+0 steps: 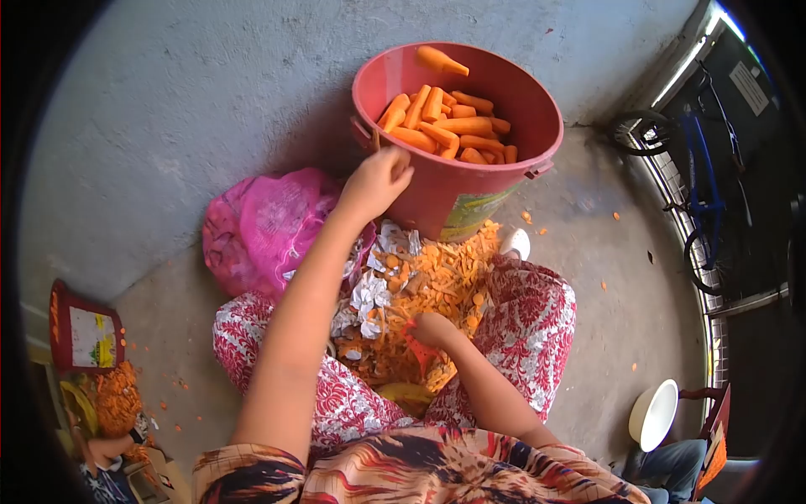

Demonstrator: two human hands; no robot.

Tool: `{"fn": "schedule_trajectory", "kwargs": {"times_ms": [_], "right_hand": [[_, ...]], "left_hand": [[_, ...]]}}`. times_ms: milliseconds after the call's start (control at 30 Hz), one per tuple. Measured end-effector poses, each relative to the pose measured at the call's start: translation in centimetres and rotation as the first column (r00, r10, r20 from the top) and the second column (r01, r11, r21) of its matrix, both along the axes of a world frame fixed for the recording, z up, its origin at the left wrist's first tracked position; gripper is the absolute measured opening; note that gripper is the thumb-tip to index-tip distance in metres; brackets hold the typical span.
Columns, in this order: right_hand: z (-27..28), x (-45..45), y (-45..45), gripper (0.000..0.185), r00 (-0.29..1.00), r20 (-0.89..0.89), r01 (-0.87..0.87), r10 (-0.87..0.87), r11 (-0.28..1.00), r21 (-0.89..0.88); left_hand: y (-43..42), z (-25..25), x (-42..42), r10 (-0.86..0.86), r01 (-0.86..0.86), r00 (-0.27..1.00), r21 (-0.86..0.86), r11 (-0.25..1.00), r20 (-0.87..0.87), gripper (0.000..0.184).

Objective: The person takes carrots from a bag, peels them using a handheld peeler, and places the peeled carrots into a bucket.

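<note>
My left hand (pixel 382 178) is raised at the near left rim of a red bucket (pixel 420 189). Its fingers are loosely bent, one pointing up, and no object shows in them. Inside the bucket lie several peeled carrots (pixel 453 126). One single carrot (pixel 442 60) appears apart from the pile, against the far inner wall, seemingly in the air. Low between my knees, my right hand (pixel 432 330) is closed on a red-orange peeler (pixel 422 351), partly hidden by the fingers. Under it spreads a heap of carrot peelings (pixel 445 269) with crumpled paper scraps (pixel 369 294).
A pink mesh sack (pixel 269 223) leans by the wall. At the far left are another bucket (pixel 88 336), more peelings (pixel 119 399) and another person's gloved hand (pixel 138 428). A white basin (pixel 653 416) stands right, beside someone's jeans-clad leg (pixel 676 466). A bicycle (pixel 697 160) leans at the gate.
</note>
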State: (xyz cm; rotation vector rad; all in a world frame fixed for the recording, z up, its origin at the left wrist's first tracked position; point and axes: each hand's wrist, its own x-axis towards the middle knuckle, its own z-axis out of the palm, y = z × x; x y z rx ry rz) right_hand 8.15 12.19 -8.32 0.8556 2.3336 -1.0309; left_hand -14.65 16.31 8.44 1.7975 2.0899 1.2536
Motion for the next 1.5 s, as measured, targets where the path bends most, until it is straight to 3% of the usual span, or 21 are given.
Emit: {"fn": "schedule_trajectory", "kwargs": {"times_ms": [100, 167, 233, 300, 400, 500, 633, 733, 833, 1033, 1167, 1200, 1300, 1500], "right_hand": [[-0.2, -0.5, 0.5, 0.026, 0.999, -0.046, 0.017, -0.017, 1.000, -0.003], [-0.1, -0.7, 0.2, 0.026, 0.997, -0.067, 0.023, -0.022, 1.000, 0.014], [1.0, -1.0, 0.0, 0.026, 0.999, -0.048, 0.003, -0.003, 1.000, -0.016], [1.6, -1.6, -0.1, 0.026, 1.000, -0.028, -0.011, 0.010, 0.999, -0.039], [0.1, -2.4, -0.2, 0.024, 0.999, -0.035, -0.026, 0.025, 0.999, -0.034], [0.5, -3.8, -0.5, 0.025, 0.998, -0.059, -0.026, 0.022, 0.997, -0.077], [0.5, -4.8, -0.9, 0.030, 0.996, -0.071, -0.059, 0.052, 0.993, -0.100], [-0.7, -5.3, -1.1, 0.032, 0.999, -0.032, -0.044, 0.040, 0.993, -0.110], [-0.1, -6.0, -1.2, 0.031, 0.999, -0.035, -0.015, 0.011, 0.991, -0.134], [-0.4, -6.3, -1.3, 0.031, 0.996, -0.063, 0.058, -0.068, 0.988, -0.143], [-1.2, -5.7, -1.3, 0.031, 0.996, -0.042, 0.068, -0.074, 0.990, -0.123], [-1.4, -5.6, -1.4, 0.031, 0.996, -0.038, 0.070, -0.075, 0.990, -0.121], [-1.3, -5.8, -1.2, 0.030, 0.995, -0.057, 0.075, -0.082, 0.989, -0.129], [-1.6, -5.6, -1.1, 0.033, 0.999, 0.020, 0.045, -0.043, 0.990, -0.130]], "left_hand": [[-2.1, -11.0, -7.3, 0.022, 0.034, 0.991, -0.404, 0.914, 0.132, 0.014], [-4.8, -16.4, -12.0, 0.038, 0.032, 0.994, -0.596, 0.802, 0.104, 0.018], [-7.8, -19.1, -16.0, 0.226, -0.115, 0.968, -0.602, 0.790, 0.112, 0.019], [-9.7, -22.3, -20.3, 0.498, -0.383, 0.864, -0.542, 0.748, 0.078, 0.019], [-11.5, -22.2, -24.1, 0.624, -0.565, 0.773, -0.573, 0.594, -0.115, 0.021], [-12.8, -19.6, -25.6, 0.610, -0.693, 0.692, -0.594, 0.408, -0.387, 0.023], [-14.9, -21.9, -29.5, 0.462, -0.692, 0.709, -0.655, 0.305, -0.533, 0.027], [-15.2, -19.8, -29.1, 0.172, -0.648, 0.757, -0.757, 0.080, -0.630, 0.026], [-16.0, -22.8, -30.1, -0.018, -0.706, 0.707, -0.707, 0.041, -0.707, 0.025], [-12.5, -23.6, -30.5, 0.334, -0.709, 0.683, -0.699, 0.091, -0.650, 0.025], [-14.5, -21.0, -28.9, 0.156, -0.638, 0.770, -0.741, 0.210, -0.619, 0.029], [-14.8, -22.6, -30.3, 0.199, -0.613, 0.787, -0.777, 0.144, -0.584, 0.035], [-14.5, -24.6, -31.7, 0.379, -0.632, 0.752, -0.754, 0.181, -0.539, 0.032], [-14.2, -26.0, -32.1, 0.434, -0.725, 0.680, -0.633, 0.272, -0.592, 0.026]]}}
